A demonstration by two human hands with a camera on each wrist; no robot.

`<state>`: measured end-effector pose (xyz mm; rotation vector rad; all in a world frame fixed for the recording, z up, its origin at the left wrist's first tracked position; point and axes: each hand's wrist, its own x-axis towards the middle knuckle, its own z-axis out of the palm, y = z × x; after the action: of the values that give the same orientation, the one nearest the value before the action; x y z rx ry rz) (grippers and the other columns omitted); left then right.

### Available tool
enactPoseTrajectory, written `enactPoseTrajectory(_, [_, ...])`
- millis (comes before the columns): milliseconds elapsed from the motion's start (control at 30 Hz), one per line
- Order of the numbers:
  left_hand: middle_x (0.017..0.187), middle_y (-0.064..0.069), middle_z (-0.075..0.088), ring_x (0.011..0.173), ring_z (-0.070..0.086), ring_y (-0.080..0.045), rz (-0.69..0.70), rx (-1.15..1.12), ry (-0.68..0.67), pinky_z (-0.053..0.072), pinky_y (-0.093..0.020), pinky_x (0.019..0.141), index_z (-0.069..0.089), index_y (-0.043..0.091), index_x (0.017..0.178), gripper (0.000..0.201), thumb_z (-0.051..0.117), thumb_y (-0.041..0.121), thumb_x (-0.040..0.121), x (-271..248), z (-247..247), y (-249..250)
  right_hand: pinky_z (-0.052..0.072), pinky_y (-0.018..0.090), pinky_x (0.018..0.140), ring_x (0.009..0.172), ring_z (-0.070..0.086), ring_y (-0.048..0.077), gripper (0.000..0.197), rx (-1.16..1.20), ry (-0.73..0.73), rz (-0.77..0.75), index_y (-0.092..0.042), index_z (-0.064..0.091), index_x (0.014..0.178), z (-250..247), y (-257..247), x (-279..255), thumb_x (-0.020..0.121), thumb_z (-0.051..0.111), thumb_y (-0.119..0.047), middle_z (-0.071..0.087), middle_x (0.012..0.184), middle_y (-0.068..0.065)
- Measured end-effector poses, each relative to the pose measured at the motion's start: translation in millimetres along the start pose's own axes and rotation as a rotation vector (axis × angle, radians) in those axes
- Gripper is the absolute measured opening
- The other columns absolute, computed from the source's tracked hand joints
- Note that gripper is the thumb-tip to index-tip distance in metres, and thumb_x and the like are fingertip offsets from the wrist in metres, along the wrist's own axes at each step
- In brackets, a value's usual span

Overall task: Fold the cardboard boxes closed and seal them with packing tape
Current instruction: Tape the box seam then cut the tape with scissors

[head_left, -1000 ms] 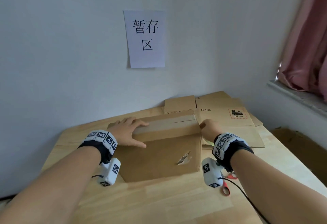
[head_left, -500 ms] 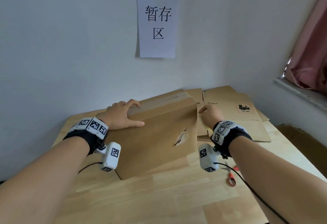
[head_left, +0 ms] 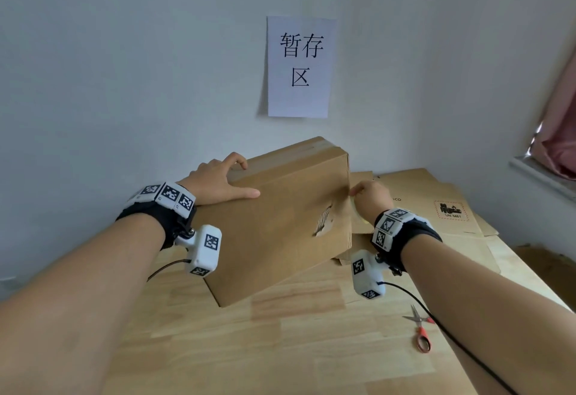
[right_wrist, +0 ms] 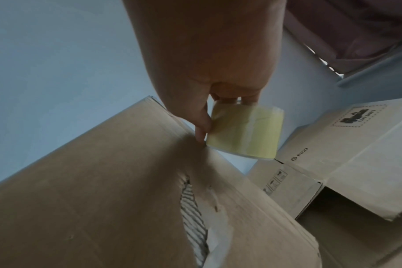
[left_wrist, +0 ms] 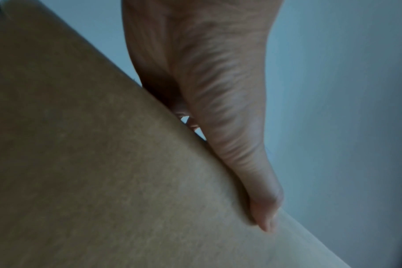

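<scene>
A closed brown cardboard box (head_left: 274, 220) with a torn patch on its near face stands tilted on the wooden table (head_left: 280, 348), its far side raised. My left hand (head_left: 223, 181) grips the box's upper left edge, fingers over the top and thumb (left_wrist: 248, 172) flat on the near face. My right hand (head_left: 369, 196) is at the box's right edge and holds a yellowish roll of packing tape (right_wrist: 243, 132), with one finger touching the box corner. A strip of tape runs along the box's top.
Flattened cardboard boxes (head_left: 436, 204) lie at the back right of the table, against the wall. Red-handled scissors (head_left: 420, 329) lie on the table at the right. A paper sign (head_left: 300, 65) hangs on the wall; a pink curtain (head_left: 561, 132) hangs at the window.
The box has been tipped up from lying flat to standing tilted on its near bottom edge. Both hands rose with it, staying on its left and right edges.
</scene>
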<state>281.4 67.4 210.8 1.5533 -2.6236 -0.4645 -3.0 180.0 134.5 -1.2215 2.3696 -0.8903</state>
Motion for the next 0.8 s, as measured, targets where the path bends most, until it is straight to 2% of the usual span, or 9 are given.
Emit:
enactPoseTrajectory(200, [0.109, -0.003, 0.048, 0.102, 0.048, -0.024, -0.044, -0.035, 0.11, 0.043, -0.046, 0.095, 0.035, 0.05, 0.105, 0.057, 0.061, 0.078, 0.064, -5.6, -22.6, 2.4, 0.046, 0.04, 0.097, 0.109, 0.056, 0.028, 0.04, 0.152, 0.045, -0.077, -0.014, 0.069, 0.104, -12.4, -12.1, 4.4, 0.087, 0.036, 0.001, 0.055, 0.125, 0.012])
enactPoseTrajectory(333, [0.112, -0.004, 0.039, 0.108, 0.039, -0.029, -0.197, -0.034, 0.214, 0.038, -0.049, 0.096, 0.032, 0.046, 0.108, 0.065, 0.057, 0.083, 0.061, -4.1, -8.5, 11.7, 0.047, 0.035, 0.095, 0.11, 0.056, 0.027, 0.042, 0.191, 0.024, -0.079, -0.013, 0.068, 0.109, -10.3, -14.9, 4.3, 0.089, 0.034, 0.003, 0.054, 0.13, 0.012])
enactPoseTrajectory(400, [0.115, -0.006, 0.036, 0.111, 0.036, -0.031, -0.286, -0.037, 0.22, 0.036, -0.047, 0.093, 0.03, 0.042, 0.112, 0.069, 0.057, 0.081, 0.062, 0.1, 10.3, 23.5, 0.048, 0.032, 0.088, 0.101, 0.058, 0.023, 0.043, 0.2, -0.008, -0.077, -0.012, 0.067, 0.111, -8.3, -14.2, 1.8, 0.09, 0.033, 0.004, 0.055, 0.128, 0.01])
enactPoseTrajectory(467, [0.127, -0.016, 0.035, 0.118, 0.034, -0.037, -0.373, -0.02, 0.152, 0.037, -0.047, 0.096, 0.026, 0.038, 0.126, 0.083, 0.058, 0.08, 0.062, 5.5, 32.0, 36.3, 0.047, 0.029, 0.075, 0.079, 0.056, 0.015, 0.044, 0.208, -0.04, -0.077, -0.013, 0.067, 0.109, -6.9, -12.6, -2.0, 0.09, 0.032, 0.005, 0.059, 0.122, 0.008])
enactPoseTrajectory(500, [0.134, -0.021, 0.032, 0.124, 0.034, -0.041, -0.407, 0.005, 0.079, 0.037, -0.049, 0.099, 0.02, 0.035, 0.136, 0.092, 0.057, 0.079, 0.065, 7.9, 43.5, 41.8, 0.046, 0.028, 0.073, 0.079, 0.056, 0.015, 0.044, 0.205, -0.056, -0.081, -0.013, 0.068, 0.108, -5.9, -11.6, -2.5, 0.09, 0.032, 0.006, 0.059, 0.121, 0.008])
enactPoseTrajectory(567, [0.144, -0.022, 0.031, 0.13, 0.037, -0.039, -0.403, 0.062, -0.104, 0.038, -0.045, 0.102, 0.007, 0.023, 0.149, 0.095, 0.054, 0.069, 0.079, 11.2, 64.3, 51.7, 0.045, 0.028, 0.083, 0.101, 0.057, 0.023, 0.046, 0.175, -0.09, -0.079, -0.011, 0.067, 0.113, -5.6, -11.0, -4.6, 0.09, 0.031, 0.006, 0.056, 0.128, 0.009])
enactPoseTrajectory(633, [0.142, -0.016, 0.042, 0.123, 0.048, -0.034, -0.332, 0.091, -0.237, 0.041, -0.037, 0.096, 0.006, 0.016, 0.149, 0.086, 0.051, 0.059, 0.088, 13.1, 80.1, 58.0, 0.043, 0.031, 0.094, 0.117, 0.052, 0.028, 0.048, 0.129, -0.151, -0.063, -0.012, 0.066, 0.117, -4.8, -8.6, -6.9, 0.09, 0.03, 0.006, 0.053, 0.134, 0.01])
enactPoseTrajectory(700, [0.139, -0.013, 0.047, 0.117, 0.054, -0.03, -0.255, 0.112, -0.303, 0.04, -0.032, 0.091, 0.003, 0.02, 0.149, 0.084, 0.047, 0.06, 0.09, 12.5, 86.3, 61.0, 0.041, 0.036, 0.1, 0.121, 0.049, 0.03, 0.047, 0.081, -0.224, -0.054, -0.012, 0.066, 0.117, -3.3, -5.9, -11.6, 0.092, 0.03, 0.005, 0.052, 0.135, 0.011])
enactPoseTrajectory(800, [0.147, -0.013, 0.039, 0.123, 0.051, -0.029, -0.207, 0.14, -0.347, 0.039, -0.03, 0.092, -0.008, 0.021, 0.151, 0.086, 0.041, 0.06, 0.092, 14.8, 83.2, 59.5, 0.039, 0.038, 0.102, 0.123, 0.047, 0.032, 0.045, 0.024, -0.324, -0.049, -0.013, 0.067, 0.116, 1.0, -3.3, -17.0, 0.093, 0.031, 0.002, 0.048, 0.137, 0.012])
